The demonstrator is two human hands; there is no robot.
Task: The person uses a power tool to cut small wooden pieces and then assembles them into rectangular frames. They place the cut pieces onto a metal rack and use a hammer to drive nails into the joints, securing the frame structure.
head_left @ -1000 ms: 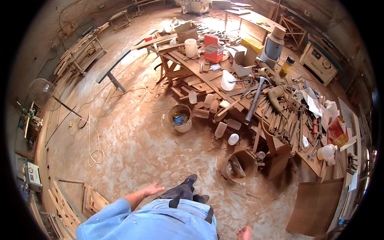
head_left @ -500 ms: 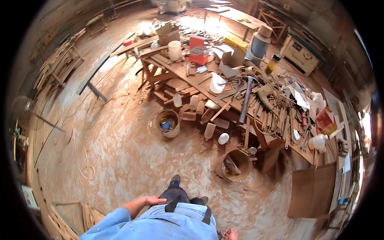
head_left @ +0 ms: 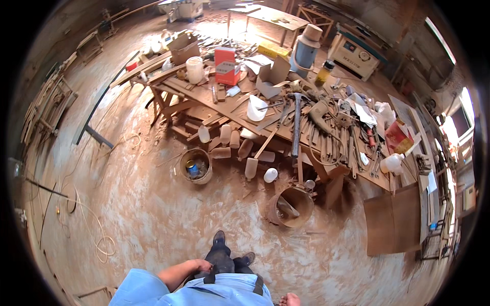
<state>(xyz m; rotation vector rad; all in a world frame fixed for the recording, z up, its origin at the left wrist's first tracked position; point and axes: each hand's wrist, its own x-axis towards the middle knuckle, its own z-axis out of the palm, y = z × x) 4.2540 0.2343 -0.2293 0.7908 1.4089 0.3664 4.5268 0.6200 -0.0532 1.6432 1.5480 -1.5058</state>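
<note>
My left hand (head_left: 196, 266) hangs beside my hip against the dark trousers, fingers loosely apart and holding nothing. Only a sliver of my right hand (head_left: 291, 300) shows at the lower edge, too little to tell its state. My dark shoes (head_left: 219, 238) stand on the dusty floor. Ahead stretches a long wooden workbench (head_left: 214, 104) crowded with tools, among them a hammer (head_left: 296, 122), a white bucket (head_left: 195, 69) and a red box (head_left: 226, 65). Both hands are far from the bench.
A small pail (head_left: 196, 164) and a larger round bucket (head_left: 291, 206) stand on the floor before the bench, with several bottles (head_left: 250, 166) lying between. A brown board (head_left: 393, 219) leans at right. A cord (head_left: 99, 239) coils at left. Timber frames (head_left: 43, 109) are stacked at far left.
The bench has come nearer and shifted left in the view as I step forward. My left hand stays by my hip; the right hand stays at the lower edge.
</note>
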